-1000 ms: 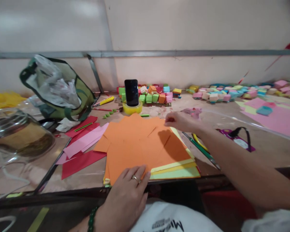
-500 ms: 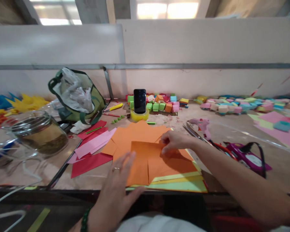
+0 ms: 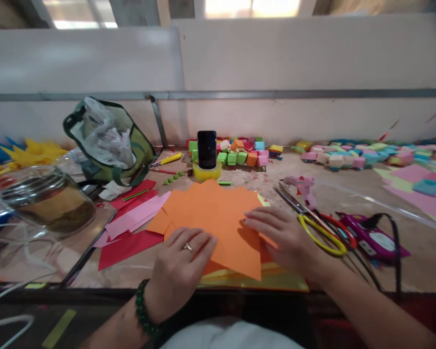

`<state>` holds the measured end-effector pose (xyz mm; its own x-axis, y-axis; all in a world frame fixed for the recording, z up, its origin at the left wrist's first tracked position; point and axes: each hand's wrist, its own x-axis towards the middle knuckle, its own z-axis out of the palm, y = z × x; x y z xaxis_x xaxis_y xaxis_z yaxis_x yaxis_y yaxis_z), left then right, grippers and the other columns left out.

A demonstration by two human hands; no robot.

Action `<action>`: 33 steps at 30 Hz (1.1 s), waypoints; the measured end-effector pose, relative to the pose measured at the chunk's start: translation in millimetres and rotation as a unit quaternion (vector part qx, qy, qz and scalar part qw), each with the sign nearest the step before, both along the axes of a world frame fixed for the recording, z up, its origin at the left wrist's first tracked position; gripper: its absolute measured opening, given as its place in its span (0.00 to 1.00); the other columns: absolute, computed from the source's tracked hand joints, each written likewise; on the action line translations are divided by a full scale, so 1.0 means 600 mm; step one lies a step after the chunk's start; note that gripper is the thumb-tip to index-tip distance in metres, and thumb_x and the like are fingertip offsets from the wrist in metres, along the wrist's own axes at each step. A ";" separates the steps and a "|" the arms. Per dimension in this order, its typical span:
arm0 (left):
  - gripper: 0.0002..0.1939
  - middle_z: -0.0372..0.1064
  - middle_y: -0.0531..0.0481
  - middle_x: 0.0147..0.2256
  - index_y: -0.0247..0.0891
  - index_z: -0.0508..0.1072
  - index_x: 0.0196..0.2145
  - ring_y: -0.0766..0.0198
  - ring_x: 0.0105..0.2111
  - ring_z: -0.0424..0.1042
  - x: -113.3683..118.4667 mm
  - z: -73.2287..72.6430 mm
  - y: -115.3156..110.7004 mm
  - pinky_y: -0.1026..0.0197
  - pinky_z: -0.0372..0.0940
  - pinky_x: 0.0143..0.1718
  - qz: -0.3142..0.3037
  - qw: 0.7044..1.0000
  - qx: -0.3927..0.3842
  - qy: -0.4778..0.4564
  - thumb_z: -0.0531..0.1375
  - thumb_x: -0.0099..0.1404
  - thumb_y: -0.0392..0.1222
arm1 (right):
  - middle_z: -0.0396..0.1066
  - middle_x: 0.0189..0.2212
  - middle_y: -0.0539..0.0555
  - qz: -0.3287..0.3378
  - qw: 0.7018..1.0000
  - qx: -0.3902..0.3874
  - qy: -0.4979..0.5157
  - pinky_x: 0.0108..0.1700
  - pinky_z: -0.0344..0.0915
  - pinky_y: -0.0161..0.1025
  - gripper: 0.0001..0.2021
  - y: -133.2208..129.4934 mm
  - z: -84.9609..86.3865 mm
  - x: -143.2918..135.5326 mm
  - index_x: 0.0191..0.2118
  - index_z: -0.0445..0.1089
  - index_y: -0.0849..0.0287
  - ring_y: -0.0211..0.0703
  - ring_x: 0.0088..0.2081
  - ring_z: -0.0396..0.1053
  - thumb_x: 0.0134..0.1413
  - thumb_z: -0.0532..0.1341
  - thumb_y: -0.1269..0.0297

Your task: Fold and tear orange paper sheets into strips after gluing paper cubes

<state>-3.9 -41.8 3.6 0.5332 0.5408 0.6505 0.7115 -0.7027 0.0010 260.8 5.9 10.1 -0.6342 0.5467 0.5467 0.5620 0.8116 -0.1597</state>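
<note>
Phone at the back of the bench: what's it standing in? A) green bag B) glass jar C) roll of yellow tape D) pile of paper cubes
C. The dark phone stands upright in the middle of the yellow tape roll, just behind the fanned orange paper that both hands press on; the jar and bag sit off to the left.

l hand [image 3: 181, 271]: ring, green bead bracelet

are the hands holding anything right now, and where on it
Nothing is gripped. Both hands lie flat on the orange paper: the left hand presses its near left part, the right hand its right edge.
</note>
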 end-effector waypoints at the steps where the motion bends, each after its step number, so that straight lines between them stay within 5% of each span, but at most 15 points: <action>1: 0.13 0.76 0.45 0.39 0.36 0.74 0.43 0.57 0.40 0.71 0.006 -0.007 -0.001 0.53 0.67 0.42 -0.008 0.999 -0.027 0.019 0.53 0.65 0.29 | 0.72 0.50 0.55 0.008 0.999 -0.020 -0.027 0.54 0.66 0.50 0.26 -0.009 -0.011 0.000 0.53 0.66 0.53 0.48 0.53 0.66 0.49 0.56 0.80; 5: 0.19 0.73 0.44 0.43 0.38 0.71 0.48 0.58 0.40 0.70 0.011 -0.028 -0.007 0.55 0.68 0.42 -0.002 0.978 -0.199 0.061 0.52 0.61 0.29 | 0.75 0.44 0.56 0.006 0.994 -0.087 -0.059 0.48 0.71 0.47 0.20 -0.034 -0.040 -0.004 0.46 0.72 0.56 0.46 0.47 0.71 0.52 0.51 0.80; 8: 0.25 0.70 0.43 0.48 0.38 0.68 0.54 0.57 0.47 0.68 -0.002 -0.022 -0.005 0.54 0.66 0.49 0.011 0.950 -0.302 0.079 0.52 0.59 0.27 | 0.75 0.45 0.57 -0.005 0.992 -0.121 -0.024 0.48 0.71 0.44 0.19 -0.039 -0.046 -0.002 0.44 0.73 0.57 0.44 0.48 0.71 0.55 0.49 0.80; 14: 0.13 0.70 0.47 0.37 0.38 0.76 0.37 0.63 0.35 0.69 -0.030 0.000 0.051 0.61 0.64 0.40 -0.001 0.901 -0.432 0.048 0.51 0.64 0.33 | 0.75 0.38 0.57 -0.075 0.968 -0.237 -0.020 0.42 0.70 0.44 0.08 -0.028 -0.037 -0.008 0.40 0.74 0.57 0.47 0.41 0.71 0.54 0.60 0.68; 18: 0.13 0.67 0.51 0.28 0.35 0.72 0.26 0.66 0.28 0.65 -0.044 -0.008 0.097 0.65 0.60 0.30 0.012 0.876 -0.483 -0.011 0.56 0.63 0.46 | 0.73 0.31 0.57 -0.122 0.957 -0.261 -0.024 0.40 0.67 0.45 0.10 -0.019 -0.032 -0.018 0.27 0.73 0.58 0.50 0.37 0.70 0.56 0.60 0.61; 24: 0.20 0.59 0.56 0.19 0.35 0.67 0.21 0.70 0.21 0.56 -0.047 -0.018 0.114 0.67 0.49 0.21 0.044 0.844 -0.533 -0.031 0.56 0.61 0.53 | 0.75 0.37 0.54 -0.131 0.900 -0.410 0.073 0.41 0.67 0.41 0.13 -0.023 -0.026 -0.029 0.39 0.74 0.55 0.48 0.39 0.70 0.57 0.58 0.54; 30: 0.21 0.55 0.58 0.17 0.35 0.66 0.21 0.72 0.19 0.53 -0.045 -0.020 0.114 0.68 0.48 0.20 0.044 0.814 -0.570 -0.102 0.57 0.60 0.56 | 0.71 0.25 0.51 -0.238 0.885 -0.395 0.065 0.27 0.59 0.38 0.16 -0.020 -0.046 -0.035 0.29 0.68 0.57 0.43 0.27 0.66 0.56 0.55 0.49; 33: 0.19 0.56 0.58 0.18 0.35 0.67 0.21 0.72 0.19 0.54 -0.044 -0.020 0.114 0.68 0.48 0.20 0.043 0.815 -0.569 -0.099 0.57 0.60 0.53 | 0.70 0.24 0.49 -0.253 0.867 -0.418 0.094 0.25 0.58 0.37 0.13 -0.016 -0.044 -0.038 0.35 0.65 0.55 0.42 0.25 0.66 0.53 0.58 0.50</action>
<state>-30.4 26.4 -8.6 0.4077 0.8839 -0.2292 0.6642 -0.1148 0.7387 238.2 -3.6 -16.6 -0.1404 0.9843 -0.1070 0.7123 0.0254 -0.7014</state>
